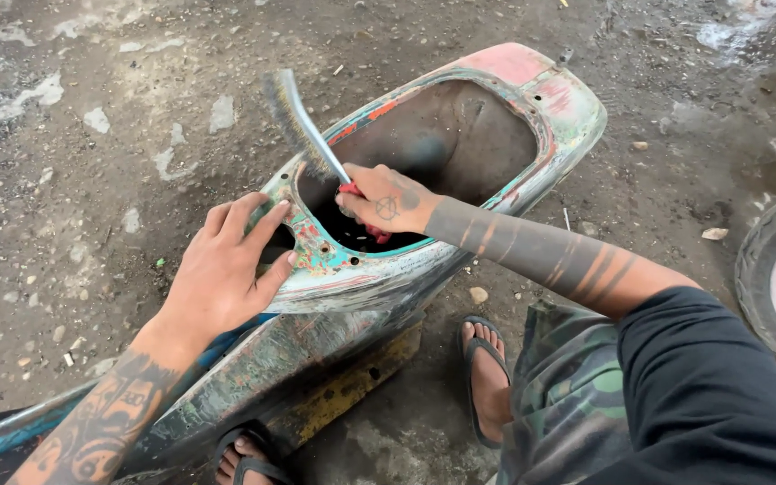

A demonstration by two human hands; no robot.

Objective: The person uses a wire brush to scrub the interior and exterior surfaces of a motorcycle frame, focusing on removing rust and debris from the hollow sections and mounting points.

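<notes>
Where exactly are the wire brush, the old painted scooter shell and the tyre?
wire brush [303, 135], head view, on its blurred bristle end above the right hand [386, 205].
scooter shell [532, 90], head view, on the worn red-and-teal rim.
tyre [765, 260], head view, on the tread at the right edge.

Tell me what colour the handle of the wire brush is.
Red: the wire brush handle shows red inside the right hand, best seen in the head view.
</notes>
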